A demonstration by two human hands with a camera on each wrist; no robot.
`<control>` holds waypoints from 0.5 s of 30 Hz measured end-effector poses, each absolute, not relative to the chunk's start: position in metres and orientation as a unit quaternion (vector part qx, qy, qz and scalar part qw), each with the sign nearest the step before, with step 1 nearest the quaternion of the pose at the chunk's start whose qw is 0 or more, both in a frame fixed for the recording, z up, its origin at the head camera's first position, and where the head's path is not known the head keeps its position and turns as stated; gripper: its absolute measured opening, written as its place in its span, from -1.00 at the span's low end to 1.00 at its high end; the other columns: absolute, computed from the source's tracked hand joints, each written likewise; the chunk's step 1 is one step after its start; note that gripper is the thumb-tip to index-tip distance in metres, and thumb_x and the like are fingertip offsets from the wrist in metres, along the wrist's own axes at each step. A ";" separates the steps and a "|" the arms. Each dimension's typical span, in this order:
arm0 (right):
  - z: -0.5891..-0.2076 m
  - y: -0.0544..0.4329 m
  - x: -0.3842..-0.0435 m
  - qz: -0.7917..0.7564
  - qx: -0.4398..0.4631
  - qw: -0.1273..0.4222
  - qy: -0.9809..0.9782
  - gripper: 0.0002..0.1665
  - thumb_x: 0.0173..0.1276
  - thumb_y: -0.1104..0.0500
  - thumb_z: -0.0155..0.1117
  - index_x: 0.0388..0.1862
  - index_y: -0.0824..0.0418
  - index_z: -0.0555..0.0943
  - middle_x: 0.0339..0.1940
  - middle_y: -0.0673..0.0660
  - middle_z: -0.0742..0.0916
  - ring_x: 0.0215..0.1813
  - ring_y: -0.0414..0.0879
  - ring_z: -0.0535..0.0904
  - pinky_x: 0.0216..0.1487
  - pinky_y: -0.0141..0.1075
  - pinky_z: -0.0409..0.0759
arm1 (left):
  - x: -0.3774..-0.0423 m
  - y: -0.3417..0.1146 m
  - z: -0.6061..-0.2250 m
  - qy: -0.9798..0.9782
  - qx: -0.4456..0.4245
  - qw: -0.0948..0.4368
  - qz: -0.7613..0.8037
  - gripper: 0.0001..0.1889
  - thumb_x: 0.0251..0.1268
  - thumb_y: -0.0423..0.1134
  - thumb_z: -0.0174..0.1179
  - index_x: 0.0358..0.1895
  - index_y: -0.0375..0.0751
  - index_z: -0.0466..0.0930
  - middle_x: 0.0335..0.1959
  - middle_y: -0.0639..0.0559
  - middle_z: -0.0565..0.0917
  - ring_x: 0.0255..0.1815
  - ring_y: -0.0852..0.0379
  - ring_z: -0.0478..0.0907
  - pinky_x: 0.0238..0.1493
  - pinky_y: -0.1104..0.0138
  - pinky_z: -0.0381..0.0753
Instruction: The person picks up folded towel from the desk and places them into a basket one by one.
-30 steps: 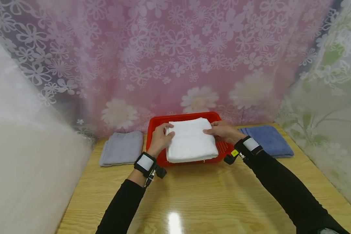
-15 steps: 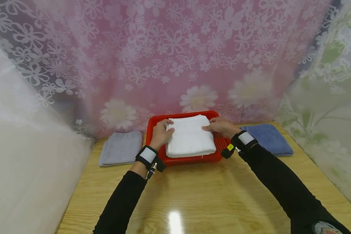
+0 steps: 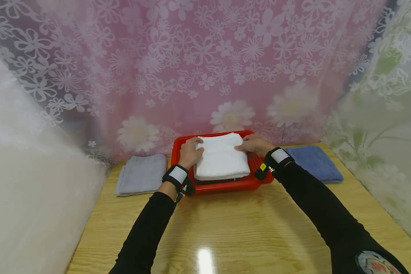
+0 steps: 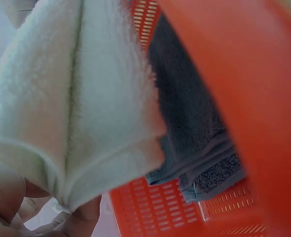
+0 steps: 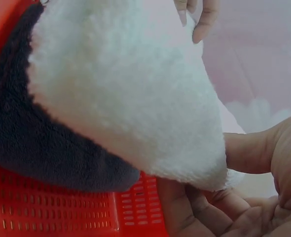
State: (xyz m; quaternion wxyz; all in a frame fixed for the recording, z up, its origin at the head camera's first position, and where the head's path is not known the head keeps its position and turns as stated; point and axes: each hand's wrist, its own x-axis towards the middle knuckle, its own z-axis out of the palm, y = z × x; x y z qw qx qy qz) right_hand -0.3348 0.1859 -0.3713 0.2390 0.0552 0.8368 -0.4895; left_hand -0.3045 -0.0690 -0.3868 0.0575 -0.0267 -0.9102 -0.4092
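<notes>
White folded towel held between two hands above a red basket. The left edge of the white towel (image 3: 222, 156) is pinched by the left hand (image 3: 190, 153), with the thumb laid on top; the right edge is gripped in the same way by the right hand (image 3: 255, 144). Compared with the head views of the preceding second, the towel has been carried toward the back of the red basket (image 3: 226, 187). Its near edge, earlier drawn across the front rim, is now seen inside it, and a dark strip has been uncovered there. The strip is identified in the left wrist view as a dark towel (image 4: 185, 103) lying in the basket. The white towel is thus judged to be better lined up with the dark one; whether the two are touching cannot be told. Since both edges are held, the placing is judged unfinished. On the table (image 3: 246, 228), a grey towel (image 3: 142, 175) is seen left of the basket and a blue towel (image 3: 313, 163) right of it.
</notes>
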 end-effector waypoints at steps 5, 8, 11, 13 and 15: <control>-0.373 0.186 -0.341 -0.476 0.053 0.243 0.844 -0.22 0.49 0.08 0.28 0.52 0.38 0.23 0.45 0.36 0.42 0.40 0.26 0.49 0.34 0.03 0.59 | -0.309 -0.066 -0.389 -0.914 -0.014 0.044 -0.403 -0.75 0.41 -0.28 0.24 0.09 -0.16 0.65 0.14 -0.23 0.71 -0.15 -0.18 0.64 -0.30 0.21 0.62; -0.375 0.186 -0.344 -0.469 0.050 0.244 0.847 -0.22 0.50 0.09 0.27 0.52 0.40 0.22 0.45 0.38 0.40 0.42 0.27 0.46 0.33 0.03 0.59 | -0.310 -0.063 -0.388 -0.915 -0.014 0.041 -0.401 -0.75 0.41 -0.29 0.23 0.10 -0.18 0.65 0.22 -0.22 0.67 -0.01 -0.19 0.63 -0.07 0.08 0.69; -0.376 0.186 -0.346 -0.466 0.054 0.242 0.849 -0.21 0.50 0.09 0.26 0.53 0.39 0.20 0.47 0.38 0.39 0.44 0.27 0.43 0.33 0.03 0.60 | -0.312 -0.061 -0.387 -0.917 -0.019 0.037 -0.397 -0.74 0.43 -0.30 0.21 0.12 -0.21 0.63 0.25 -0.22 0.65 0.10 -0.22 0.61 0.14 -0.03 0.64; -0.376 0.184 -0.348 -0.463 0.057 0.242 0.851 -0.19 0.50 0.09 0.26 0.56 0.38 0.17 0.49 0.37 0.37 0.46 0.27 0.41 0.33 0.02 0.60 | -0.314 -0.061 -0.386 -0.921 -0.021 0.038 -0.387 -0.73 0.43 -0.31 0.19 0.13 -0.23 0.62 0.23 -0.23 0.66 0.12 -0.23 0.60 0.18 -0.05 0.63; -0.376 0.182 -0.349 -0.461 0.061 0.242 0.852 -0.14 0.50 0.10 0.27 0.59 0.37 0.13 0.52 0.37 0.35 0.48 0.27 0.40 0.32 0.02 0.60 | -0.316 -0.061 -0.387 -0.925 -0.020 0.043 -0.376 -0.73 0.42 -0.31 0.20 0.12 -0.24 0.63 0.20 -0.24 0.67 0.09 -0.23 0.62 0.14 -0.05 0.65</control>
